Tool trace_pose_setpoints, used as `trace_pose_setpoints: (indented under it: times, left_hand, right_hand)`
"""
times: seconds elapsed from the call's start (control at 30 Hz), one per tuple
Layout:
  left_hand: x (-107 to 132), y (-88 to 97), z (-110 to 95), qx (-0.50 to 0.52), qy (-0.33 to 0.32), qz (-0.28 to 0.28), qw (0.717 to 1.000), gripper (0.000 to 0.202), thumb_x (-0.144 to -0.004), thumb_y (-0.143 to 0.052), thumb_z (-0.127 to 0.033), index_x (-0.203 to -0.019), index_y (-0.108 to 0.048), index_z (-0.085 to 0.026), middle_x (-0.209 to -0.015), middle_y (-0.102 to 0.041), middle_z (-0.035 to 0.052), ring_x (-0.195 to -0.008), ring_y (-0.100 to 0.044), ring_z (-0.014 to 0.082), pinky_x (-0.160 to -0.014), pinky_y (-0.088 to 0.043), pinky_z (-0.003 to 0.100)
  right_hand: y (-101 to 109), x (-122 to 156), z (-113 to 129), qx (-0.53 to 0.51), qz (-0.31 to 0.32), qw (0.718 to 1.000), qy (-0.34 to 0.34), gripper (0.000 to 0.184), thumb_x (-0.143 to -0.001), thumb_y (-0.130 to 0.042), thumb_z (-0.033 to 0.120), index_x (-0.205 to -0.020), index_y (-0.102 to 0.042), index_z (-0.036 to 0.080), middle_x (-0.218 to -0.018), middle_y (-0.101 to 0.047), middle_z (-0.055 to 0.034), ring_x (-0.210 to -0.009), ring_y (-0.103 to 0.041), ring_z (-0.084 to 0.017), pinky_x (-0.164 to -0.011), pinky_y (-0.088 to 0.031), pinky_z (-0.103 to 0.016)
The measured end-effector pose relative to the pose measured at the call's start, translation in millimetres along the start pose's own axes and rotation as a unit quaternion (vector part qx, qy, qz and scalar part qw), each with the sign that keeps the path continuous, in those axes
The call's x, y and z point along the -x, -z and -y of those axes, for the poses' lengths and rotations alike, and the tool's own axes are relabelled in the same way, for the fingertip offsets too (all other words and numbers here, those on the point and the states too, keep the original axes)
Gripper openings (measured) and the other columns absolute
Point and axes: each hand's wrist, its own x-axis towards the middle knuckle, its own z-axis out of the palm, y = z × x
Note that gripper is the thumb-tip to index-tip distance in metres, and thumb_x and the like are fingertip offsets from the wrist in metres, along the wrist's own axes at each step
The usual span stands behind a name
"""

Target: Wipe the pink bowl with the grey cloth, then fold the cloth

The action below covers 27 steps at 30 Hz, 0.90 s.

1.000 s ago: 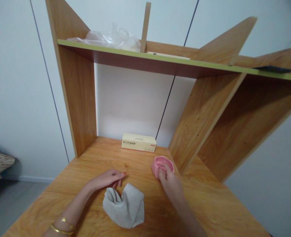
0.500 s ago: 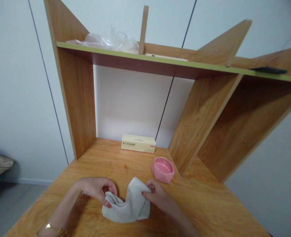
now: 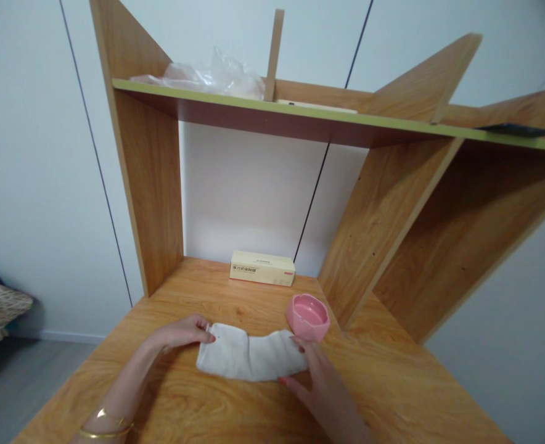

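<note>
A folded white cloth (image 3: 254, 359) lies stretched out in a long strip low over the wooden desk. At its upper left corner, my left hand (image 3: 188, 332) pinches the fabric between thumb and fingers. My right hand (image 3: 319, 375) grips the other end, its fingers at the top edge and its thumb at the bottom edge; part of that end is hidden under the hand. Just behind my right fingers stands a pink faceted bowl (image 3: 300, 320) with a hollow top.
A cream box (image 3: 262, 269) with printed lettering stands at the back of the desk (image 3: 193, 407), by the wall. Wooden uprights carry a shelf (image 3: 235, 110) above it. On that shelf are a crumpled clear plastic bag (image 3: 208, 79) and a dark flat object (image 3: 515, 130).
The cloth has gone from bunched and bent to a flatter, wider strip. My hands have moved apart and slightly away from me, and the right hand has shifted its hold to the cloth's end.
</note>
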Motion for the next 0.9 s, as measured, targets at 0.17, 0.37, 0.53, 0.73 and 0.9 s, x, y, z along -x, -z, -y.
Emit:
trace_pose_setpoints:
  times: [0.17, 0.37, 0.53, 0.73, 0.9]
  left_hand:
    - [6, 12.9, 9, -0.032, 0.026, -0.094, 0.995, 0.024, -0.06, -0.049, -0.03, -0.074, -0.059, -0.014, -0.073, -0.061, 0.0023, -0.072, -0.056, 0.0201, -0.064, -0.042, 0.027]
    - [3, 11.9, 3, -0.182, 0.083, -0.259, 0.945, 0.029, -0.06, -0.046, -0.021, -0.087, -0.055, -0.013, -0.082, -0.061, 0.0068, -0.08, -0.056, 0.0232, -0.068, -0.041, 0.029]
    - [3, 11.7, -2, -0.202, 0.067, -0.253, 0.944, 0.011, -0.059, -0.049, -0.019, -0.068, -0.053, -0.017, -0.067, -0.057, 0.0015, -0.072, -0.055, 0.0197, -0.061, -0.038, 0.026]
    - [5, 13.7, 2, -0.172, 0.056, -0.223, 0.958, 0.005, -0.059, -0.047, -0.021, -0.061, -0.05, -0.017, -0.06, -0.053, -0.001, -0.062, -0.052, 0.0162, -0.055, -0.036, 0.024]
    - [2, 9.3, 5, -0.158, 0.056, -0.219, 0.961, 0.005, -0.056, -0.047, -0.022, -0.059, -0.048, -0.018, -0.057, -0.052, -0.0013, -0.061, -0.051, 0.0178, -0.054, -0.036, 0.026]
  right_hand:
    - [3, 0, -15, 0.037, -0.015, 0.996, -0.082, 0.041, -0.074, -0.049, 0.037, -0.11, -0.049, 0.019, -0.11, -0.057, -0.0089, -0.102, -0.053, -0.023, -0.088, -0.039, -0.034]
    - [0, -15, -23, 0.018, 0.052, 0.979, -0.197, 0.033, -0.076, -0.043, 0.05, -0.081, -0.057, 0.021, -0.07, -0.06, -0.002, -0.066, -0.057, -0.018, -0.06, -0.041, -0.028]
    - [-15, -25, -20, -0.01, 0.057, 0.979, -0.196, 0.017, -0.071, -0.05, 0.037, -0.072, -0.055, 0.021, -0.063, -0.057, 0.0016, -0.062, -0.055, -0.015, -0.057, -0.037, -0.024]
    - [-6, -16, -28, -0.017, -0.004, 0.983, -0.182, 0.004, -0.066, -0.046, 0.023, -0.062, -0.046, 0.022, -0.056, -0.05, 0.0051, -0.056, -0.051, -0.013, -0.054, -0.035, -0.023]
    - [10, 1, -35, 0.092, 0.021, 0.978, -0.188, 0.008, -0.065, -0.05, 0.025, -0.059, -0.046, 0.023, -0.059, -0.056, 0.0021, -0.057, -0.052, -0.016, -0.054, -0.035, -0.026]
